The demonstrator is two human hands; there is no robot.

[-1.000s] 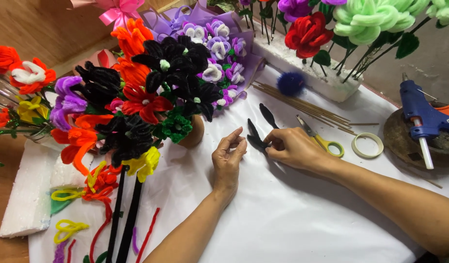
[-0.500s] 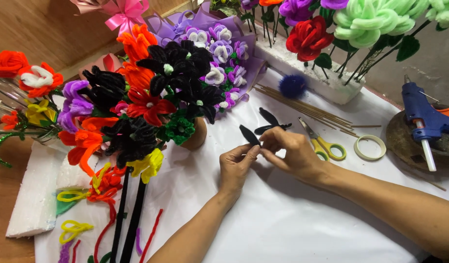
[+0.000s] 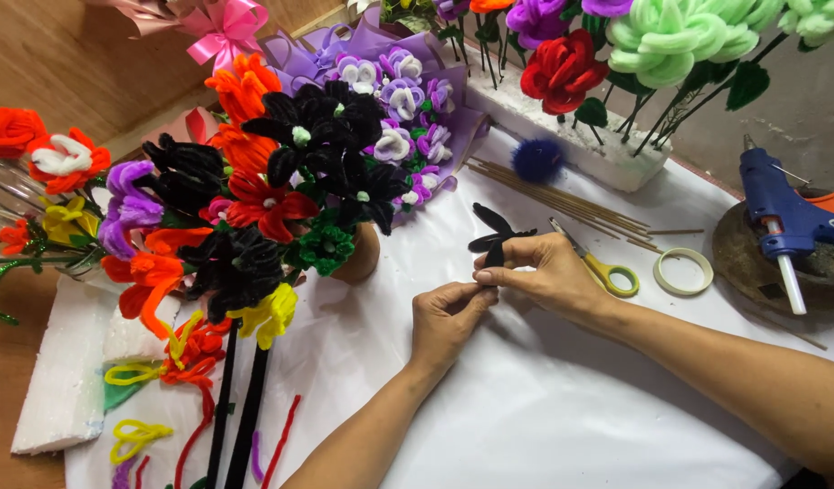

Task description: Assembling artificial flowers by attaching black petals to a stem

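- Your right hand (image 3: pixel 548 272) is up over the white surface (image 3: pixel 544 417), thumb and fingers pinched on the stem of a black pipe-cleaner flower (image 3: pixel 495 234)
- The flower stands just above that pinch, its dark petal loops fanned out to the left and upward (the stem below them is mostly hidden by your fingers)
- Your left hand (image 3: pixel 446 319) sits just beneath and to the left, fingers curled in, fingertips pressed against the lower end of the stem and touching the right hand
- Just right of your right hand, scissors with yellow handles (image 3: pixel 600 265) lie flat on the surface, blades pointing up and left
- Next to them, a ring of pale tape (image 3: pixel 682 271) lies flat
- Behind the scissors, a bundle of thin wooden sticks (image 3: pixel 562 195) stretches across the surface, with a fuzzy blue pompom (image 3: pixel 537 159) by its far end
- Far right, a blue glue gun (image 3: pixel 779 217) rests nozzle down on a round brown plate (image 3: pixel 738 263)
- To your left, a big bunch of pipe-cleaner flowers (image 3: pixel 254 199) in black, red, orange, purple and yellow leans out of a small pot (image 3: pixel 363 258)
- Along the back, a white foam block (image 3: pixel 571 136) holds a red rose (image 3: pixel 562 68) and pale green blooms (image 3: pixel 671 36) on upright stems
- Lower left, loose yellow and red pipe-cleaner scraps (image 3: pixel 141 435) lie near a foam slab (image 3: pixel 64 380)
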